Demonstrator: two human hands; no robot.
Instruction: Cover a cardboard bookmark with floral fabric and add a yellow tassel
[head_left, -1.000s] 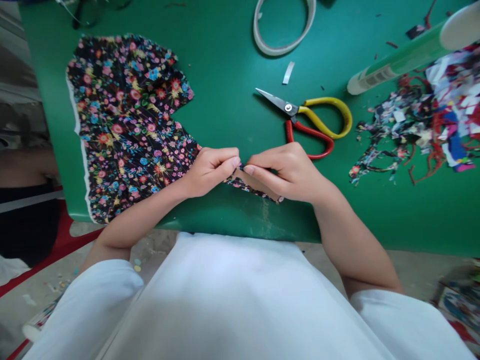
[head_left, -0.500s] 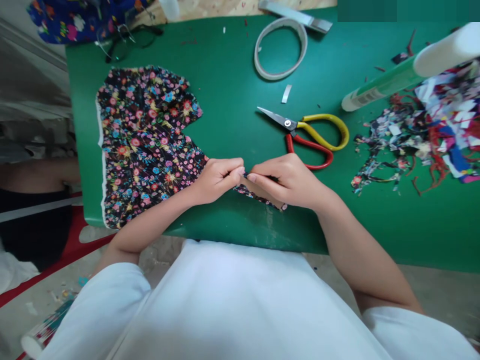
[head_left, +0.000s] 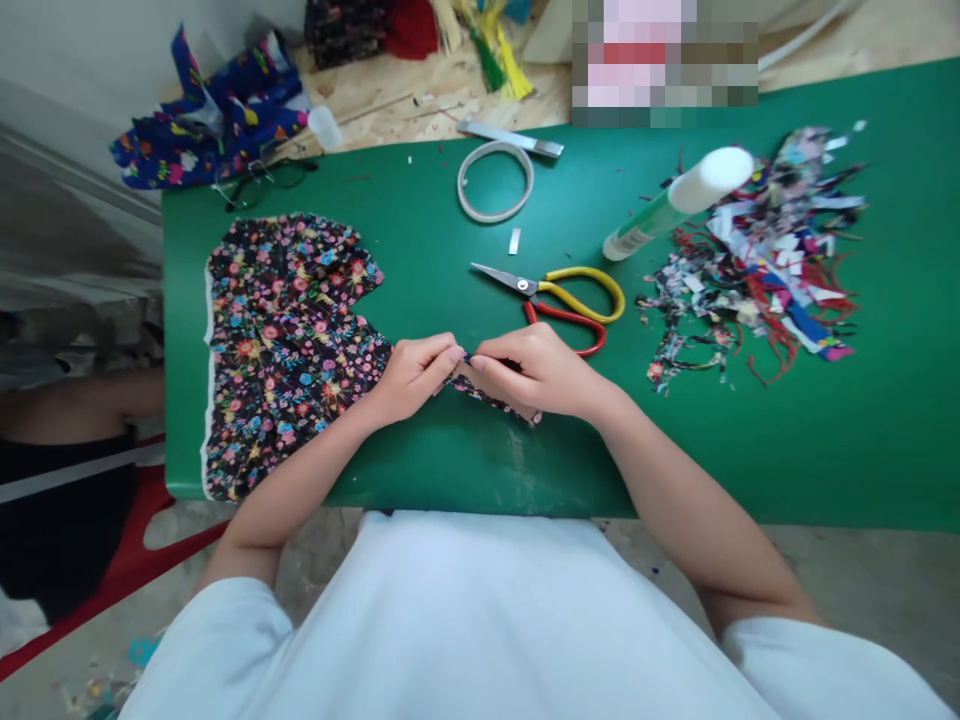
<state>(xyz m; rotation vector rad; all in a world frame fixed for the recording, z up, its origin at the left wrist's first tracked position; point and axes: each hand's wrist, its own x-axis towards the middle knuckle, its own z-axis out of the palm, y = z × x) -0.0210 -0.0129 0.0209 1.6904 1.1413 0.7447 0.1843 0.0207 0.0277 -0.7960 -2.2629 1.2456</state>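
Observation:
A black fabric piece with a colourful flower print (head_left: 300, 330) lies spread on the left of the green table (head_left: 442, 460), a white strip along its left edge. Its narrow right end runs up into my hands. My left hand (head_left: 416, 378) pinches the fabric's edge between thumb and fingers. Close beside it, my right hand (head_left: 536, 370) also pinches that edge, and a beige-backed flap hangs below the fingers. Just beyond my right hand rest scissors (head_left: 529, 287) with one yellow and one red handle, blades pointing left.
Behind the scissors lie a roll of tape (head_left: 463, 190), a metal tool (head_left: 544, 147) and a small white strip (head_left: 514, 242). A white-capped tube (head_left: 675, 205) stands near a heap of fabric scraps (head_left: 780, 270). Eyeglasses (head_left: 247, 185) and blue patterned cloth (head_left: 217, 115) are at the back left.
The view has shifted, so more of the table's back shows. Both hands keep pinching the floral fabric in nearly the same pose.

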